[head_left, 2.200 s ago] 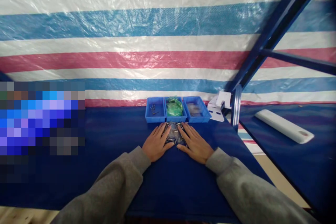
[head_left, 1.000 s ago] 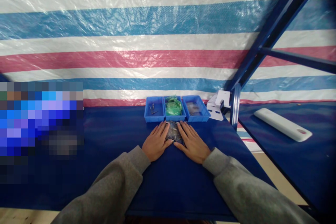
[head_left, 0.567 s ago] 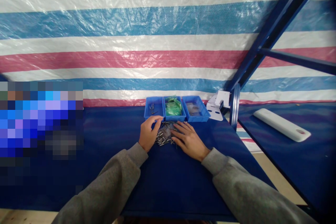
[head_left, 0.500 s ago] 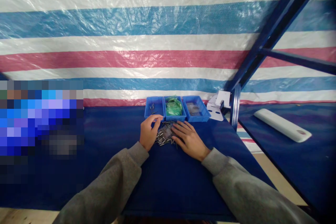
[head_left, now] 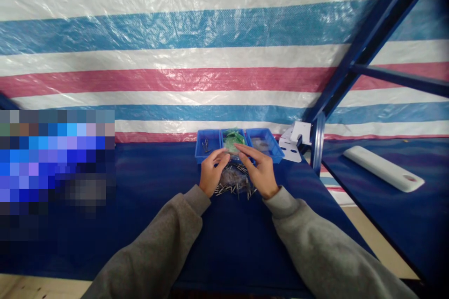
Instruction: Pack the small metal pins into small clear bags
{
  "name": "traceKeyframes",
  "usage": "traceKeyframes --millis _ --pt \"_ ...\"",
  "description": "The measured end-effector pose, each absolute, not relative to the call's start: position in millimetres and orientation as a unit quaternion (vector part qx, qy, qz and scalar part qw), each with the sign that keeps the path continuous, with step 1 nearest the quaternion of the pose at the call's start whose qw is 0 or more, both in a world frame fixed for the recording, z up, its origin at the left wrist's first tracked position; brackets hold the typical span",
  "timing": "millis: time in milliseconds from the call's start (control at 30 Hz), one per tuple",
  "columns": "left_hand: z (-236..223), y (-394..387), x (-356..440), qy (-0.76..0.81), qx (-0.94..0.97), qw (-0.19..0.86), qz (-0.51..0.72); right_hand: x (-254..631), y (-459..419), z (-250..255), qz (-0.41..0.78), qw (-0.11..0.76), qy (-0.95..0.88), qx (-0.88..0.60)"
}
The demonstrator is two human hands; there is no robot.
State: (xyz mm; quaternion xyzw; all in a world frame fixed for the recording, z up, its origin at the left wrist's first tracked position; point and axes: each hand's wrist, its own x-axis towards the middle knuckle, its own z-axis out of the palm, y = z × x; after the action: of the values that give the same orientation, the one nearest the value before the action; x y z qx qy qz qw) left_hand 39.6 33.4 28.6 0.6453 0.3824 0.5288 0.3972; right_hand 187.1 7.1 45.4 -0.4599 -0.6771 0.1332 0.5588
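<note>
Left hand (head_left: 212,173) and right hand (head_left: 260,173) over small metal rods (head_left: 226,190)

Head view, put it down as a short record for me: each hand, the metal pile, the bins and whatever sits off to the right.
Metal pile: on the blue table, clear plastic in its middle
Left hand: at the pile's left side, fingers bent; hold unclear
Right hand: at the pile's right side, fingers toward the left hand; hold unclear
Bins: three, blue, in a row; green bag in the middle one
Right: white sheets beside the bins; long white object farther over
</note>
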Motion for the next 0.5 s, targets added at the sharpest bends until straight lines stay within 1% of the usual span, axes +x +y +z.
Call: traceKeyframes --millis 133,300,367,500 --pt "25.0 30.5 37.2 0.371 0.629 0.420 0.538 189.4 1.0 36.1 0.148 0.549 -0.696 -0.438" --pt "28.2 27.0 33.9 0.352 0.622 0.444 0.540 194.7 2.5 24.0 0.080 0.517 -0.728 -0.443" --pt "28.1 25.7 33.4 0.349 0.627 0.441 0.539 195.0 4.2 19.9 0.060 0.513 -0.727 -0.453" --pt "25.3 24.8 33.2 0.355 0.651 0.398 0.540 192.7 7.7 18.4 0.045 0.515 -0.723 -0.458"
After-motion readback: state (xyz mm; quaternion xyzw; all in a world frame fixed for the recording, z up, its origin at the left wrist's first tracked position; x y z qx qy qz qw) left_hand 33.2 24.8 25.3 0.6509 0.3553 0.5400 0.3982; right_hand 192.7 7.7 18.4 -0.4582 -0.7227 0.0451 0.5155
